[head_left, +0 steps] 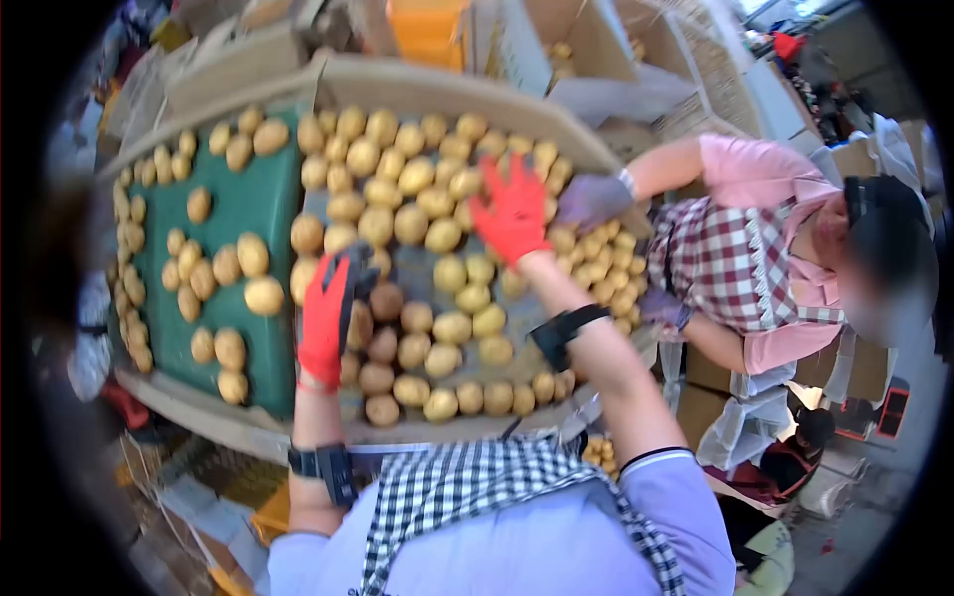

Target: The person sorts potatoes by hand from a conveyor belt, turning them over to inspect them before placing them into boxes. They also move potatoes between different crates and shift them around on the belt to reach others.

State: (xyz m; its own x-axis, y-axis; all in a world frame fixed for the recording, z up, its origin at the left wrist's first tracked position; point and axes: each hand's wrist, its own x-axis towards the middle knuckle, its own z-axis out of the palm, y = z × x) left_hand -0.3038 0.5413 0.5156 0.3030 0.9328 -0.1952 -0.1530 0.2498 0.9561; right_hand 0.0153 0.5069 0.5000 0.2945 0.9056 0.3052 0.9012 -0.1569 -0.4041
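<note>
Many potatoes (pixel 415 177) lie spread on the sorting table, some pale yellow and some browner. My right hand (pixel 512 211), in a red glove, rests back-up over the potatoes with its fingers spread; nothing shows in its grasp. My left hand (pixel 330 313), in a red glove with a dark palm side, stands edge-on where the green belt meets the sorting surface. Its fingers point away from me and look apart. Browner potatoes (pixel 386 298) lie just right of it. Its palm side is partly hidden, and blur softens the fingertips.
Scattered potatoes lie on the green belt (pixel 169 323) at left. A raised board rim (pixel 447 81) bounds the far side. At right a co-worker in a checked apron (pixel 730 260) has a gloved hand (pixel 594 199) beside my right hand. Cardboard boxes (pixel 576 35) stand beyond.
</note>
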